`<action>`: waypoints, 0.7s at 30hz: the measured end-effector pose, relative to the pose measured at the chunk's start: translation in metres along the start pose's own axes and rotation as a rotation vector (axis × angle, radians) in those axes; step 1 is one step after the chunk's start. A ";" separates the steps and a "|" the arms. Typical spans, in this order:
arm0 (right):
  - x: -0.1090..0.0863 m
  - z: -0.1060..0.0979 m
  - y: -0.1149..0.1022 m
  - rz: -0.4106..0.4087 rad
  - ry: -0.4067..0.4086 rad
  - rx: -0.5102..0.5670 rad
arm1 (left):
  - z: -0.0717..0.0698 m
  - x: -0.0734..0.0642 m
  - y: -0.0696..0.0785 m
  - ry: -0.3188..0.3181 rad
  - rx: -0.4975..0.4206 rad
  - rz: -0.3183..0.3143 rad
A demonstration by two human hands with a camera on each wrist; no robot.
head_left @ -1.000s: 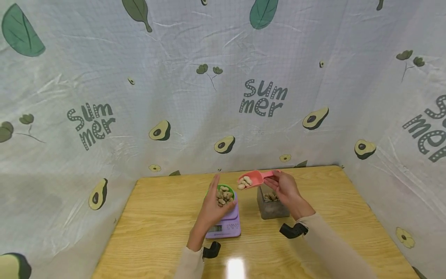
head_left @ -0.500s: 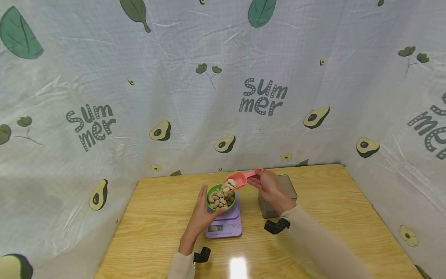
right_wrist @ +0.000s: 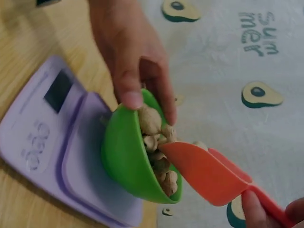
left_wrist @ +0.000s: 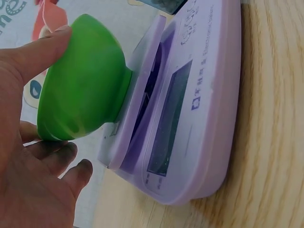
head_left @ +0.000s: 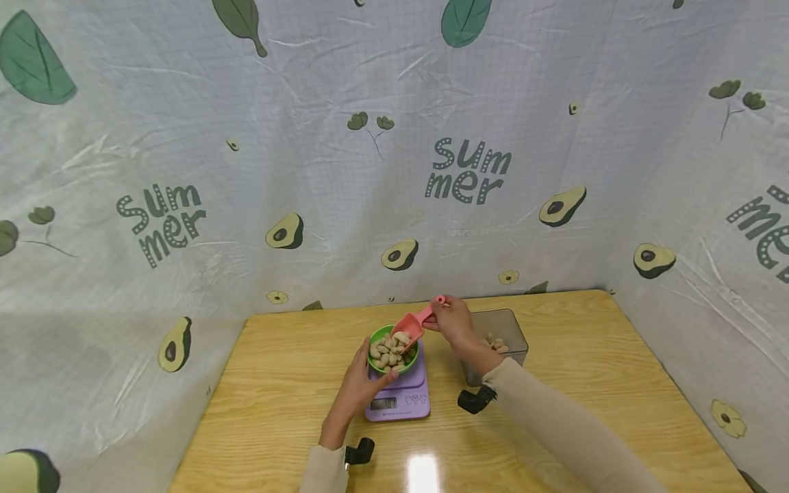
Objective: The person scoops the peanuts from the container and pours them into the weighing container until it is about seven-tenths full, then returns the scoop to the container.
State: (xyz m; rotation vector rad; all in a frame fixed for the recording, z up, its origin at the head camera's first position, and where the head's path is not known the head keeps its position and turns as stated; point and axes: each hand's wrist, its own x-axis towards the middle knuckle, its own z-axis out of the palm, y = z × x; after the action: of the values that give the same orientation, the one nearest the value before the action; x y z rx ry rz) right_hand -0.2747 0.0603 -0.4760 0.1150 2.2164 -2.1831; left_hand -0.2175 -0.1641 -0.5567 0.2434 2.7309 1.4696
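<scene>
A green bowl (left_wrist: 85, 80) heaped with peanuts in their shells (head_left: 387, 357) sits on a purple kitchen scale (head_left: 401, 409). With the thumb at the near rim and the fingers round the far side, my left hand (head_left: 355, 382) holds the bowl. My right hand (head_left: 455, 324) grips the handle of a pink scoop (right_wrist: 213, 173). Tipped down, the scoop has its front edge inside the bowl's rim, right among the peanuts. One pale peanut shows at the scoop's mouth in the head view.
A grey see-through bin (head_left: 474, 374) with some peanuts stands right of the scale, partly behind my right forearm. All this rests on a wooden table (head_left: 277, 383). Printed sheeting (head_left: 345, 185) hangs behind and beside it.
My right hand has brought the scoop left from above the bin to the bowl and tilted it, and its peanuts have slid into the bowl. My left hand has closed in round the bowl.
</scene>
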 end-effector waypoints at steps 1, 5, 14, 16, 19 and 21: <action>-0.003 0.002 0.000 -0.070 -0.011 -0.048 | 0.000 0.000 0.000 -0.002 0.001 -0.004; -0.017 0.006 0.001 -0.462 -0.086 -0.335 | -0.001 0.000 0.001 -0.001 -0.002 0.003; -0.041 -0.007 -0.005 -0.925 -0.075 -0.552 | 0.000 -0.003 0.000 0.003 -0.010 0.029; -0.044 -0.015 -0.006 -0.843 -0.035 -0.396 | 0.000 -0.003 0.000 0.001 -0.009 0.023; -0.045 -0.032 -0.008 -0.643 0.028 -0.101 | 0.000 -0.005 0.000 0.003 -0.001 0.014; -0.046 -0.044 -0.010 -0.500 0.066 0.090 | -0.001 -0.005 0.001 0.009 0.005 0.015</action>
State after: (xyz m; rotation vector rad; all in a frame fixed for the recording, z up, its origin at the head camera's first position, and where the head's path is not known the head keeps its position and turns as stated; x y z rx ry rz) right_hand -0.2287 0.1030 -0.4620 -0.4167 2.3836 -2.5466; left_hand -0.2121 -0.1647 -0.5555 0.2587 2.7466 1.4710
